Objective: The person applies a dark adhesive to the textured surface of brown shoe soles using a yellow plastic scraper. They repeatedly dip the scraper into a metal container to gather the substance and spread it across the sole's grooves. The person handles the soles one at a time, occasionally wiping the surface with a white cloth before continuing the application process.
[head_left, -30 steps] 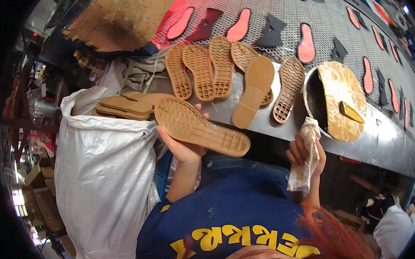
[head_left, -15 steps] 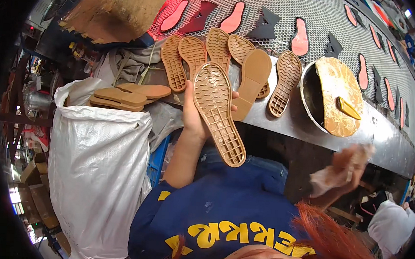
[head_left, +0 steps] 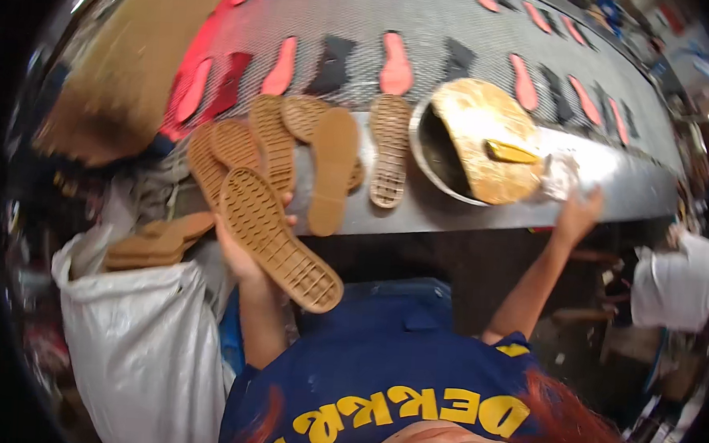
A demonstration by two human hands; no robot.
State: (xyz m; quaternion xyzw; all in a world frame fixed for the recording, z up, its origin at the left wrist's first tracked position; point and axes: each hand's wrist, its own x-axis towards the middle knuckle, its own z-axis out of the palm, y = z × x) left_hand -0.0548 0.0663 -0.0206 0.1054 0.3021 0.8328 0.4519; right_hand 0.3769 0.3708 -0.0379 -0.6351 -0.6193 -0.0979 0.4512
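Observation:
A tan shoe sole (head_left: 277, 237) lies tilted in my left hand (head_left: 240, 256), its gridded tread facing up and the fingers wrapped round its edges. Several more tan soles (head_left: 272, 145) rest along the metal table edge just beyond it, one showing its smooth side. My right hand (head_left: 582, 216) is at the table edge on the right, slightly blurred, with fingers stretched out. A crumpled whitish cloth (head_left: 560, 176) is at its fingertips, on the metal beside a bowl (head_left: 421, 165). Partly covering the bowl is a round, glue-smeared board (head_left: 480, 116) with a yellow tool (head_left: 510, 153) on it.
On the left stands a white sack (head_left: 139, 347) with stacked soles (head_left: 148, 251) at its top. Beyond the table, a mesh conveyor (head_left: 429, 13) carries pink insoles (head_left: 395, 67) and dark cut pieces (head_left: 331, 64). A person in white (head_left: 676, 278) is at far right.
My right hand has moved forward from near my body to the table, and the cloth it held now rests by the bowl. The view has shifted; my left hand still holds the sole.

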